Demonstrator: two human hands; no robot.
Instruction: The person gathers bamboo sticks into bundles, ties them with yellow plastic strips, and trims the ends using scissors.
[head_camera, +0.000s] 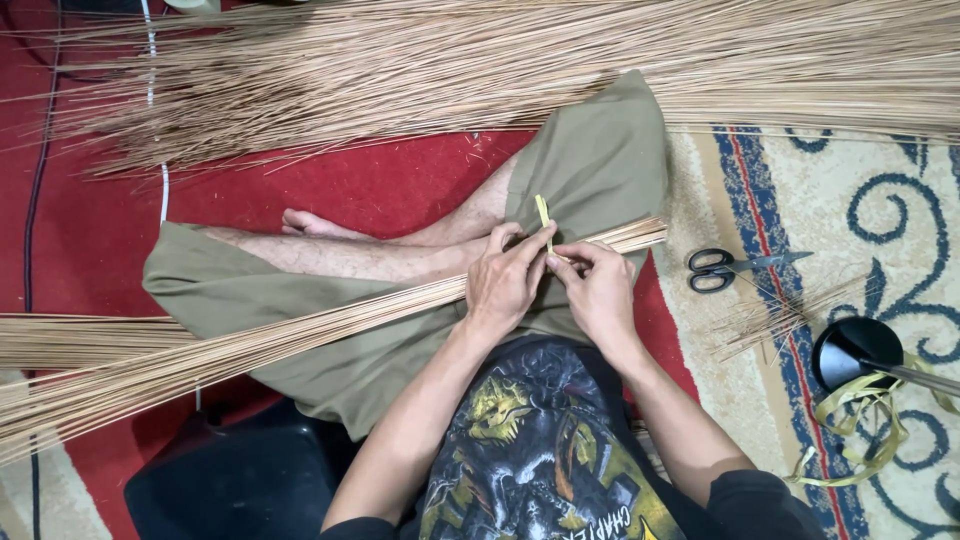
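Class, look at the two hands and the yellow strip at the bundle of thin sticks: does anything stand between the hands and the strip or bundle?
Nothing visible does. The left hand and right hand already touch the yellow strip and the bundle of thin sticks lying across the lap.

I note tan broom sticks (300, 335), a yellow-green strip (543, 215), olive shorts (590, 160), black-handled scissors (715, 270), and a cream rug with blue scrolls (880, 200).

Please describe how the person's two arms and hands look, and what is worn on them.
Both forearms are bare down to the hands. The left hand and the right hand wear no gloves, and no ring or watch is visible. Dark sleeves end near the elbows, at the bottom edge of the picture.
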